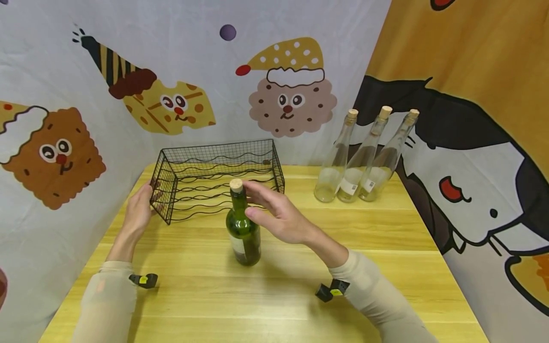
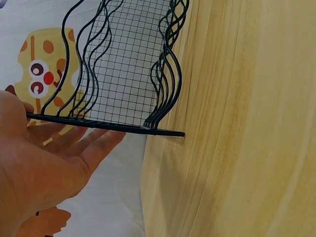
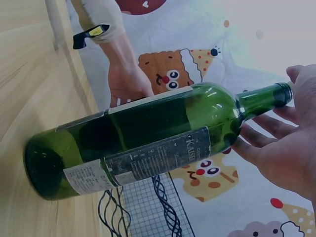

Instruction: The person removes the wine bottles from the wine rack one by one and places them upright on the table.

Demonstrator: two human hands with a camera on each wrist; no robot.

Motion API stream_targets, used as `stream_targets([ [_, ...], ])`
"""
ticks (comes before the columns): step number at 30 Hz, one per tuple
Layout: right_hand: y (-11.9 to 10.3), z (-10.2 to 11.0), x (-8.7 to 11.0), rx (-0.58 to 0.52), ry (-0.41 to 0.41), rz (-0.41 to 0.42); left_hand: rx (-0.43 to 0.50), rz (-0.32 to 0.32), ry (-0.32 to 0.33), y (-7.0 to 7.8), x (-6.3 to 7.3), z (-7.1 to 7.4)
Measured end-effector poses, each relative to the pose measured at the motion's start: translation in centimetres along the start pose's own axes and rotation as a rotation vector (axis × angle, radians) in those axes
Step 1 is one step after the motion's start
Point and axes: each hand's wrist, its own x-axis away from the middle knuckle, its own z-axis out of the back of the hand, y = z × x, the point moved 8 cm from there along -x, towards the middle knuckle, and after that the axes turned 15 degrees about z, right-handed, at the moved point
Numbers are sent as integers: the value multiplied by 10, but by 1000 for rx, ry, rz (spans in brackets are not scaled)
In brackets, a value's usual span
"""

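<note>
A dark green glass bottle [image 1: 244, 233] stands upright on the table, its neck topped by a cork [image 1: 236, 185]. In the right wrist view the bottle [image 3: 163, 138] shows dark and white labels. Loosely spread around its neck are the fingers and thumb of my right hand [image 1: 283, 216]; whether they touch the glass I cannot tell. My left hand [image 1: 138, 209] holds the left end of a black wire rack [image 1: 218, 157] with wavy bars. Seen in the left wrist view, that hand [image 2: 54, 158] has its fingers behind the end frame and its thumb near the top edge.
Clear glass bottles [image 1: 328, 183] with corks stand close together at the back right of the wooden table [image 1: 257, 300]. Behind the table hangs a white cloth [image 1: 184, 28] with cartoon prints. The rack sits at the back left, behind the green bottle.
</note>
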Motion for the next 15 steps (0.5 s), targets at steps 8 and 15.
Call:
stream_targets([
  [8, 6, -2, -4, 29, 22, -56, 8, 2, -3, -1, 0, 1],
  [15, 7, -3, -12, 17, 45, -41, 9, 5, -4, 1, 0, 1],
])
